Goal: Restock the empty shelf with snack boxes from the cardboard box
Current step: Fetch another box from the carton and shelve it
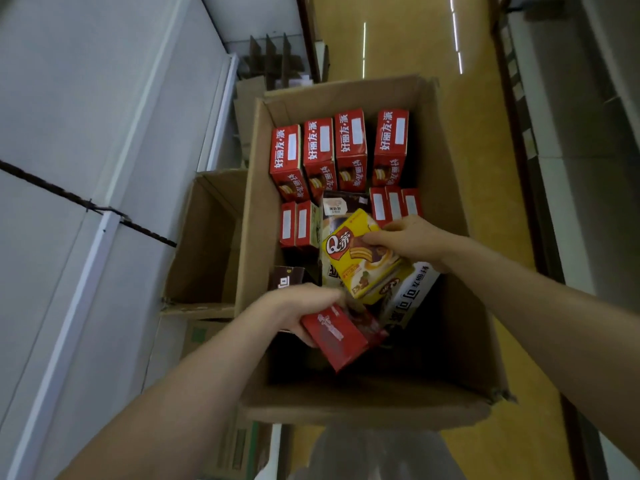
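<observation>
Our left hand [294, 311] curls round a glossy red snack box [334, 337] and our right hand [410, 239] grips a yellow snack box [360, 258] by its upper edge, both tilted inside the cardboard box [254, 202]. We judge restocking far from done: 4 upright red cartons [351, 150] and more flat-sided packs sit between its matte brown walls, torn at the near corner.

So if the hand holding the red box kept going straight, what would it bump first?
Probably the yellow box held by the right hand. The left hand, gripping its red box, points toward it, though depth is unclear.
</observation>
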{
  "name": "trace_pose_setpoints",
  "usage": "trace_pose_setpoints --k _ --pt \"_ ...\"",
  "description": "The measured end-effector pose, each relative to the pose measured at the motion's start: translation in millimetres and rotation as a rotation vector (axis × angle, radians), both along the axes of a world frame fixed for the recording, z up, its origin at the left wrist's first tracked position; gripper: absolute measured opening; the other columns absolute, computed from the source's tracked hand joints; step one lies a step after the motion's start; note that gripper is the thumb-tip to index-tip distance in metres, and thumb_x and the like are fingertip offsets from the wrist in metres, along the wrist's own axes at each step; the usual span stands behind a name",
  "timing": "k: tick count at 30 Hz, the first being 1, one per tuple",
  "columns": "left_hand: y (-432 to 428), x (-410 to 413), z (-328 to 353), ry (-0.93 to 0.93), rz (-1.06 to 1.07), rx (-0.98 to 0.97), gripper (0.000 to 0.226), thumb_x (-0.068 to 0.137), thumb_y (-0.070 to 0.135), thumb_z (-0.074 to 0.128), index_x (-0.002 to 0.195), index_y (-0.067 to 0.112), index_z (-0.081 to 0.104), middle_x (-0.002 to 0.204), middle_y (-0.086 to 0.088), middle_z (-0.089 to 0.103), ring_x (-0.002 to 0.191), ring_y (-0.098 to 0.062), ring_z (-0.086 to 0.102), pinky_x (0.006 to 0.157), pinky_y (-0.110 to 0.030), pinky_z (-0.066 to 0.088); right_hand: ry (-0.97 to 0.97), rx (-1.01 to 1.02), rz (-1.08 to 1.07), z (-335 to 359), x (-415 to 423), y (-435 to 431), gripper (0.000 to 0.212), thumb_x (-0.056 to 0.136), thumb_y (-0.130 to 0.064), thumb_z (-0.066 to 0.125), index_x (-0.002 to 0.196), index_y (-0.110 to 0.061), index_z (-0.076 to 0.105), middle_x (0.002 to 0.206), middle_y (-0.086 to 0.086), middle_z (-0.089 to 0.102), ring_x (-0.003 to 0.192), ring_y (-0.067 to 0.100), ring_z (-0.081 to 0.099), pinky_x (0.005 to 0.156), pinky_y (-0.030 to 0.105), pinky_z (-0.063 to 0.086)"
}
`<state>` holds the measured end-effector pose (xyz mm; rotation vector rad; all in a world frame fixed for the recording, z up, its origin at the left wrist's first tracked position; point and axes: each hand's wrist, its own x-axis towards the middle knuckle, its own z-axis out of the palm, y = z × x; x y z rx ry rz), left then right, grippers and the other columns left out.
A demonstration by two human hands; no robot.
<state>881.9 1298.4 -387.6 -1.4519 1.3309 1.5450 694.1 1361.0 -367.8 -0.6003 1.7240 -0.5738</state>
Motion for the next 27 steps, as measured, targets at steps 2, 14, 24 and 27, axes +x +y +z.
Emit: trace_pose_setpoints --k 2,14,24,27 --pt "-15 4 25 0.078 0.083 0.030 0.022 0.090 0.030 0.061 0.107 0.017 0.053 0.106 -0.009 0.066 0.100 -0.020 0.063 0.082 -0.040 0.055 0.005 0.005 -0.052 13 -3 -1 0.039 0.082 -0.047 0.068 0.099 -0.012 0.066 0.093 0.003 0.072 0.084 0.017 0.068 0.064 0.025 0.051" --pt "-49 -6 106 0.598 0.536 -0.045 0.046 0.081 -0.010 0.052 0.124 0.005 0.057 0.114 -0.016 0.069 0.098 -0.025 0.066 0.076 -0.038 0.057 -0.036 -0.237 -0.472 133 -26 10 0.036 0.092 -0.046 0.057 0.108 -0.014 0.064 0.099 0.009 0.073 0.087 0.024 0.070 0.069 0.037 0.057" --pt "-21 -67 187 0.864 0.506 0.040 0.032 0.083 -0.006 0.047 0.106 0.012 0.061 0.098 -0.013 0.069 0.097 -0.027 0.062 0.098 -0.050 0.047 -0.018 -0.530 -0.561 224 -33 69 0.038 0.090 -0.036 0.063 0.122 -0.017 0.057 0.097 0.005 0.075 0.092 0.019 0.072 0.088 0.040 0.055" --pt "-6 -92 207 0.926 0.429 0.078 0.043 0.071 -0.006 0.053 0.109 0.013 0.061 0.103 -0.014 0.068 0.098 -0.028 0.063 0.091 -0.051 0.050 0.018 -0.567 -0.565 246 -38 98 0.036 0.090 -0.030 0.064 0.124 -0.022 0.055 0.103 0.007 0.074 0.096 0.023 0.071 0.083 0.040 0.057"
